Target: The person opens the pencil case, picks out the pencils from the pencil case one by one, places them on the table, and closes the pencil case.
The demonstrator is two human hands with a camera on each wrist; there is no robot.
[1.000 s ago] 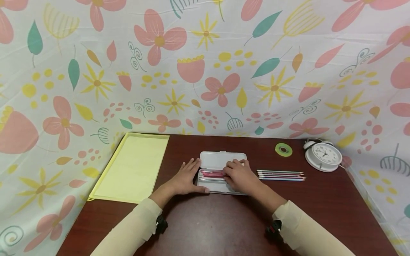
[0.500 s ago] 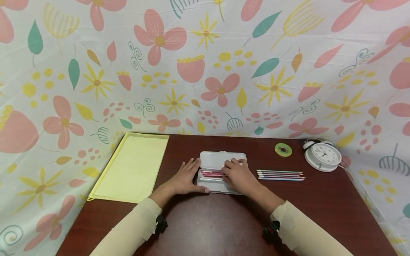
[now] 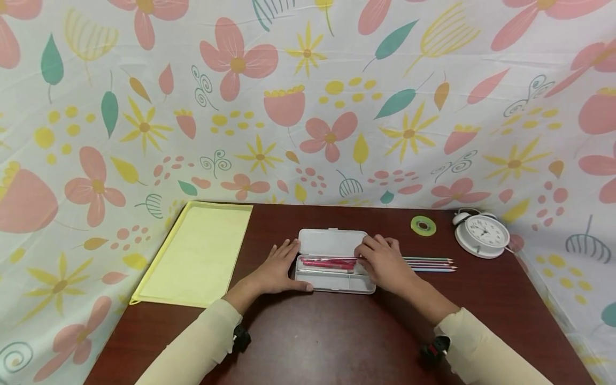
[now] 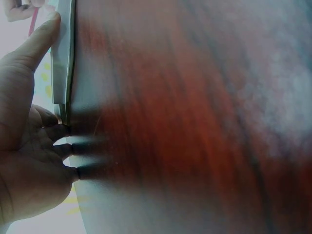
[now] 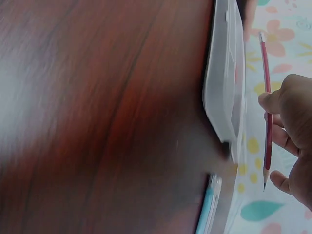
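A white pencil case [image 3: 361, 283] lies unfolded on the dark wooden table, its lid [image 3: 332, 240] tipped back. Several red pencils [image 3: 329, 264] are in its rear compartment. My left hand [image 3: 275, 271] rests at the case's left end with fingers spread and the thumb on the front rim. My right hand [image 3: 385, 264] is above the case's right end, pinching a dark red pencil [image 5: 267, 126] between thumb and fingers. In the right wrist view that pencil is raised off the case, white eraser end away from the hand and sharpened tip showing.
Several pencils [image 3: 430, 265] lie in a row right of the case, their left ends hidden behind my right hand. Behind them are a green tape roll [image 3: 423, 225] and a white alarm clock [image 3: 486, 231]. A yellow folder [image 3: 194, 256] lies at left. A floral cloth [image 3: 308, 107] hangs behind the table.
My right hand has come up out of the case and shifted right with a dark red pencil in its grip. The case's front compartments now show more. My left hand has stayed put.
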